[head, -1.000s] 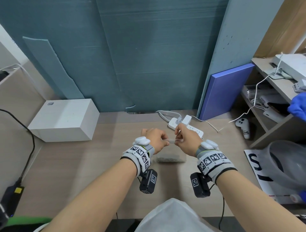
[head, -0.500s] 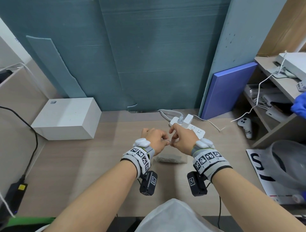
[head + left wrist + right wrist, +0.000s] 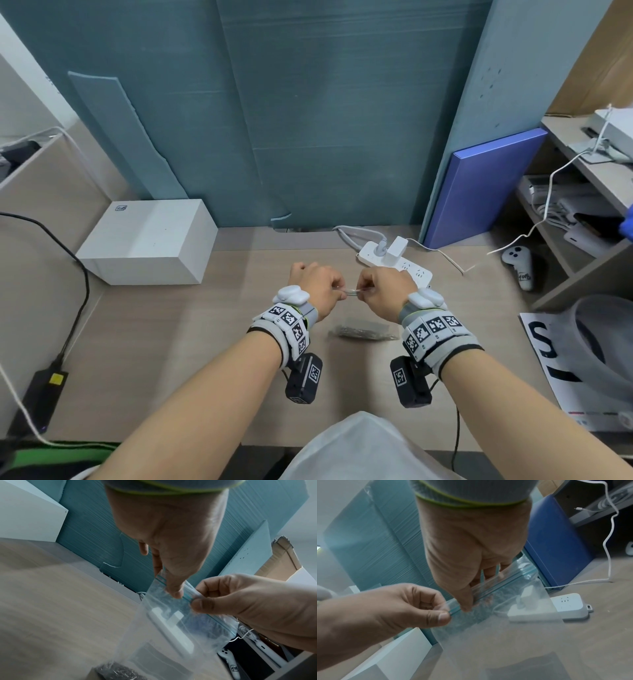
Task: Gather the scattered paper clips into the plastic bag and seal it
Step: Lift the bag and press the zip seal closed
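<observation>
Centre of the head view: left hand (image 3: 317,286) and right hand (image 3: 383,287) pinch the zip strip (image 3: 186,598), holding the plastic bag (image 3: 164,632) upright so paper clips (image 3: 116,672) settle low on the surface (image 3: 171,342), apparently for sealing.

Office or lab workspace, wood-grain surface (image 3: 171,342) centre frame, white power strip (image 3: 394,263) upper centre, teal partition panels (image 3: 308,120) behind, open shelving (image 3: 582,274) with cables and devices at right, white box (image 3: 147,243) left.
</observation>
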The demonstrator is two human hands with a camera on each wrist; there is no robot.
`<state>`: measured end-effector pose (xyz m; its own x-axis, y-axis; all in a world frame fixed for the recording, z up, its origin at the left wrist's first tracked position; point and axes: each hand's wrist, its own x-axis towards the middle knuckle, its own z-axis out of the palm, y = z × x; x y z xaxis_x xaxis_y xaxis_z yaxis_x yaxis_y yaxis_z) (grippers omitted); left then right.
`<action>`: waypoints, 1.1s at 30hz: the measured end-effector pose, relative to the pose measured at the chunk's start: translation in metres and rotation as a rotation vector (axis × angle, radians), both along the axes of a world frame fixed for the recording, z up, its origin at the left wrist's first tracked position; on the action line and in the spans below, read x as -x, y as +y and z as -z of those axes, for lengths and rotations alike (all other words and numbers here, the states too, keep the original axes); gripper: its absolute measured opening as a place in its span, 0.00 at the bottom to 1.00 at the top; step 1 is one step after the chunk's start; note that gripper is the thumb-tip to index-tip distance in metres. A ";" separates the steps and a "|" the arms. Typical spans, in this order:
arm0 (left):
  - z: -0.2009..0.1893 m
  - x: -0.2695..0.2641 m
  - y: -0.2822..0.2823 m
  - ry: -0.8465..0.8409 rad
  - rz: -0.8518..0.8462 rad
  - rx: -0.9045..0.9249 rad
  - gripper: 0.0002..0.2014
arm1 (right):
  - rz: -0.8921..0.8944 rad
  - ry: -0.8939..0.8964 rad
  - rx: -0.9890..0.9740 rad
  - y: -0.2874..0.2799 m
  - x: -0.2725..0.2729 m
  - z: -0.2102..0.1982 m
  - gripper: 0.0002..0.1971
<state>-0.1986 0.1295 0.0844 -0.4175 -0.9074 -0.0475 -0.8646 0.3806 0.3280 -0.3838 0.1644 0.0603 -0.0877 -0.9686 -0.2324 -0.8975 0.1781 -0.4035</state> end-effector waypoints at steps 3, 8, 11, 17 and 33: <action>0.002 -0.001 0.000 0.033 -0.012 -0.013 0.09 | -0.005 -0.004 0.011 -0.002 -0.003 -0.001 0.06; 0.006 -0.010 -0.006 0.044 -0.062 -0.037 0.10 | -0.007 0.016 0.018 -0.004 0.001 0.006 0.05; 0.007 -0.008 -0.010 -0.026 -0.016 -0.023 0.12 | -0.003 0.026 0.009 -0.007 0.002 0.007 0.06; 0.015 -0.025 -0.025 -0.154 0.015 0.019 0.16 | 0.000 0.100 -0.071 -0.012 0.031 0.001 0.09; 0.115 -0.022 -0.024 -0.008 -0.160 -0.616 0.29 | 0.527 -0.559 -0.327 0.019 0.060 0.069 0.42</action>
